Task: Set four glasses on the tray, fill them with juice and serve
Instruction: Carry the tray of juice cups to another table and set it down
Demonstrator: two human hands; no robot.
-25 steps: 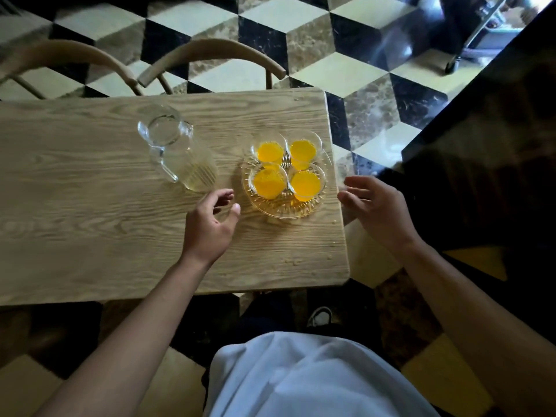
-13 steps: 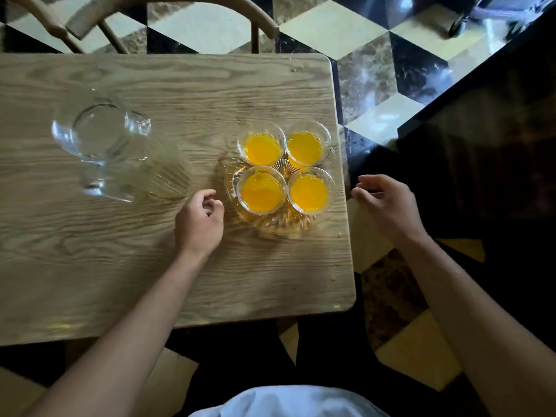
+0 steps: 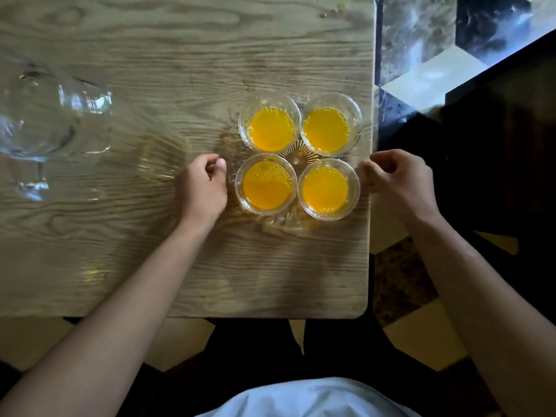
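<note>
Several clear glasses of orange juice (image 3: 270, 129) stand close together on a round clear glass tray (image 3: 281, 223) near the right edge of the wooden table (image 3: 180, 55). My left hand (image 3: 202, 184) is at the tray's left rim, fingers curled, thumb against the edge. At the right rim, which overhangs the table edge a little, my right hand (image 3: 398, 183) curls its fingers round the tray. Both hands grip the tray, which rests on the table.
An empty clear glass pitcher (image 3: 39, 124) stands at the table's left side. The table ends just right of the tray, with tiled floor (image 3: 421, 55) below. A dark counter (image 3: 505, 145) lies further right.
Both hands have closed in on the tray from either side and now hold its rim. The camera has moved closer and looks more steeply down on the glasses.
</note>
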